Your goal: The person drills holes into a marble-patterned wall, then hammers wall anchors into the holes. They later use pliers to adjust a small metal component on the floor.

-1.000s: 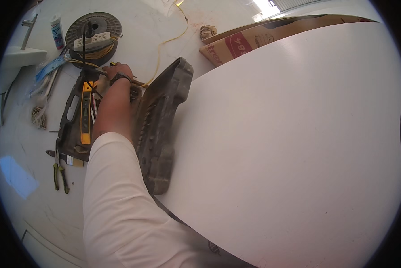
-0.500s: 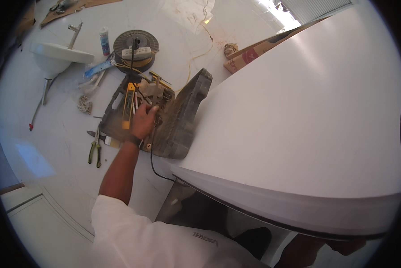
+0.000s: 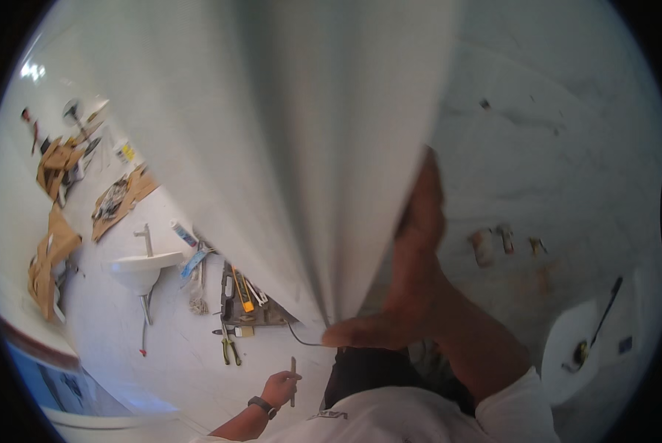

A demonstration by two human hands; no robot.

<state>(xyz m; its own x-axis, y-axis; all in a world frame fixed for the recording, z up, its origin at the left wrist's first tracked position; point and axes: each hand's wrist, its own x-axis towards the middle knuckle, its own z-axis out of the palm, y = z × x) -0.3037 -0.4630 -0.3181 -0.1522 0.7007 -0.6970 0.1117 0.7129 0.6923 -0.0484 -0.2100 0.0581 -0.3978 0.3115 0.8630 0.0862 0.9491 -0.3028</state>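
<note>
We see the bar point(image 3: 293, 366) out of the case point(image 3: 269, 316) at left, grasped in the left hand point(image 3: 277, 390) near us; the right hand point(image 3: 411, 299) clasps the sheet point(image 3: 331, 148) at its near corner; bar and sheet stand apart.

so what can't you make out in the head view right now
Head view:
Tool case: partly hidden behind the white panel.
White panel: cut off by the upper edge, surface blurred.
Right hand: partly hidden by the panel.
Bar in the left hand: kind too small to tell.
Pieces at right: too small, dim.
</note>
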